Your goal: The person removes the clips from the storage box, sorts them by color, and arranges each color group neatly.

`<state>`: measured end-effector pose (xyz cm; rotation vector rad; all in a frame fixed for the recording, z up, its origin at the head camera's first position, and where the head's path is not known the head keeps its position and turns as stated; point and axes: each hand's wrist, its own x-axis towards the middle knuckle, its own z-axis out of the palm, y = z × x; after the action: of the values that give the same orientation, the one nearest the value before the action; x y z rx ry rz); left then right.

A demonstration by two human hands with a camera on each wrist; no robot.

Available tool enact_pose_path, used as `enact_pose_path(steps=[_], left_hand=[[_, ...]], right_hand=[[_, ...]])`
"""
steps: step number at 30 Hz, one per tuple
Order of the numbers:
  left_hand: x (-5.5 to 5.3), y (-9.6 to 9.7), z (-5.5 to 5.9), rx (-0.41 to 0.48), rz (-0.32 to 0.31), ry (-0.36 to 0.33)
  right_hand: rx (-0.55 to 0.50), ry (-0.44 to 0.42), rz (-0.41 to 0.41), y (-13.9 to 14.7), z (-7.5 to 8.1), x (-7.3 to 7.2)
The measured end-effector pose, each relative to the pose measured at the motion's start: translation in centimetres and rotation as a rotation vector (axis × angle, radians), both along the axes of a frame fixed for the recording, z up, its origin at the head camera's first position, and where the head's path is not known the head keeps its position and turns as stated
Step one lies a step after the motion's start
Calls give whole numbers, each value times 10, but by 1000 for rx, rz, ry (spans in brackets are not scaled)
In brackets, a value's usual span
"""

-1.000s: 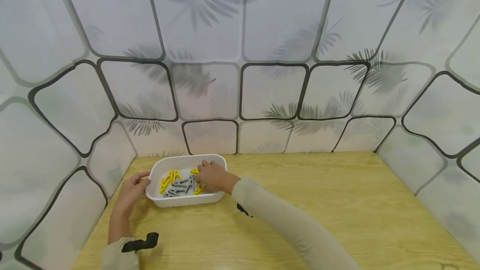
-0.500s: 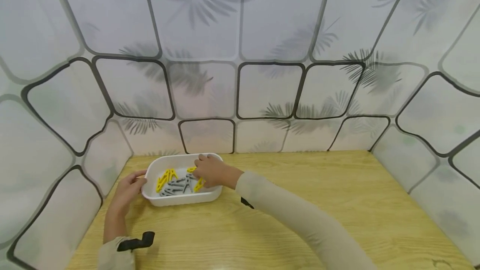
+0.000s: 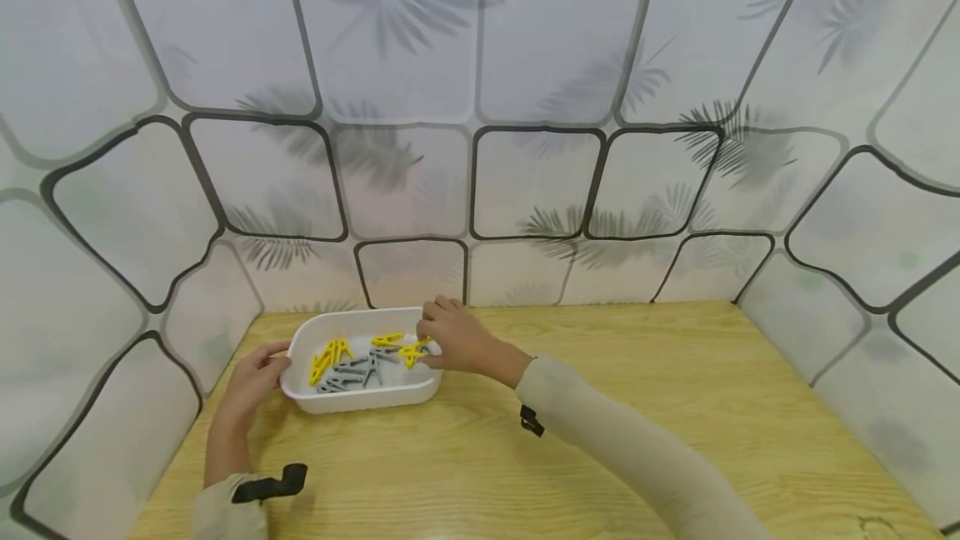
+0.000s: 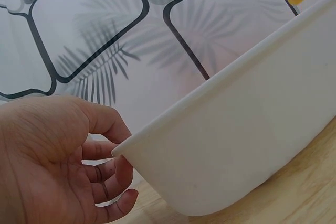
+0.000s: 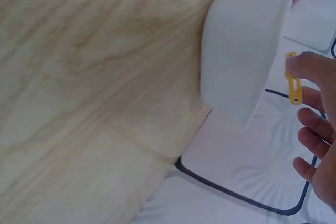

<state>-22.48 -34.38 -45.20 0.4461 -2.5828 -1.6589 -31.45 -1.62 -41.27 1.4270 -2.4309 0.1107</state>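
A white plastic basin (image 3: pixel 367 399) stands on the table and holds several yellow clothespins (image 3: pixel 327 359) and several grey clothespins (image 3: pixel 348 371). At its left end my left hand (image 3: pixel 251 382) pinches the rim, as the left wrist view shows with the basin wall (image 4: pixel 231 140) beside the fingers (image 4: pixel 107 156). Over the right end of the basin is my right hand (image 3: pixel 465 338). Between its thumb and finger it grips a yellow clothespin (image 5: pixel 294 87), raised above the rim. In the head view this clothespin partly overlaps others in the basin.
The wooden table (image 3: pixel 570 423) runs out to the right and front of the basin. Patterned cloth walls (image 3: pixel 540 190) close off the back and both sides. The basin sits near the back left of the table.
My right hand has come up from inside the basin and shifted right, with a yellow clothespin now in its fingers. The left hand keeps its hold on the basin rim.
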Motion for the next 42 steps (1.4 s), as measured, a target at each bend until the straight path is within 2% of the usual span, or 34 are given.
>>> enact_pose_path(steps=[5,9,16,18,22,27,36,42], left_hand=[[0,-1,-3,2,3,-5],[0,-1,-4,-2,6,-12],[-2,-1,-4,0,4,-30],[-2,-1,-5,2,2,-39],[-2,-2,-8,9,0,-48],[-2,-3,-8,13,-2,-57],[-4,-3,-5,5,-7,-49],[-5,-3,-4,0,-12,-54]], right_hand=[[-230,22,-36,23,-17,1],[-360,71,-82,38,-28,-2],[-472,50,-272,56,-46,-13],[-504,39,-301,60,-51,-14],[-537,1,-367,67,-61,-15],[-560,-106,-478,75,-73,-17],[-610,-223,-629,86,-75,-22],[-633,-277,-724,111,-77,-29]])
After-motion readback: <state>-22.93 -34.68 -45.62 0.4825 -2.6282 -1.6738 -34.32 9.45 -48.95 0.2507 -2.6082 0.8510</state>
